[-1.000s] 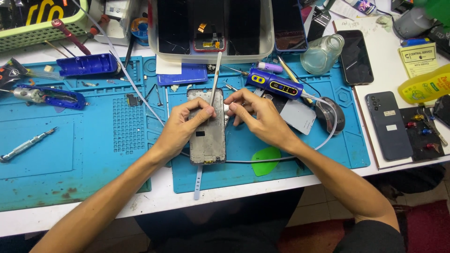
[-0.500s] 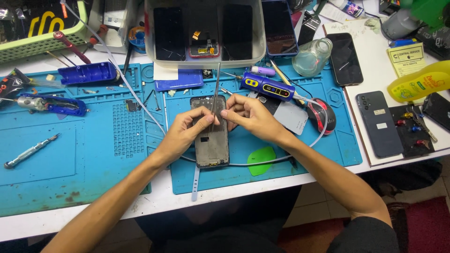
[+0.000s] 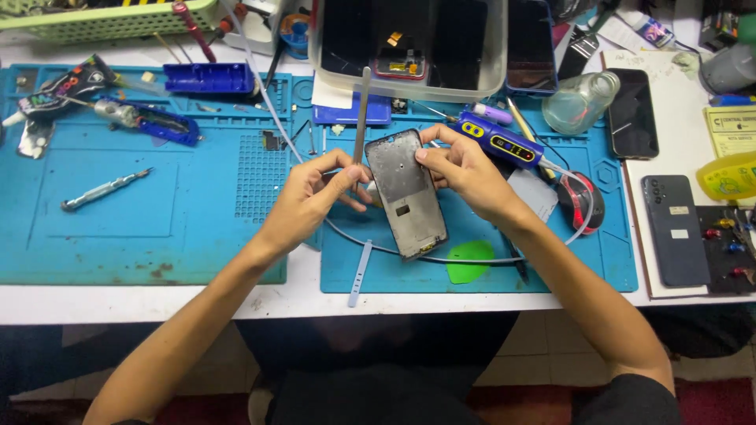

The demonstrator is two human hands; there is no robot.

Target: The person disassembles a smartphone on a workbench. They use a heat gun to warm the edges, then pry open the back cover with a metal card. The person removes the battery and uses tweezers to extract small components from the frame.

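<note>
While half a second before the phone frame lay upright under both hands, it had since tilted, its top leaning left above the blue mat. The left hand and right hand pinched its upper edges, fingers clamped. Behind the frame, the clear tub held dark screens.

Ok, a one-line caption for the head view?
Both hands, left hand and right hand, hold a grey rectangular phone frame over a blue work mat.

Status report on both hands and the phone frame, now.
Left hand and right hand both grip the phone frame, tilted above the blue mat. Grey pry tool lies just behind it. Nothing blocking.
</note>
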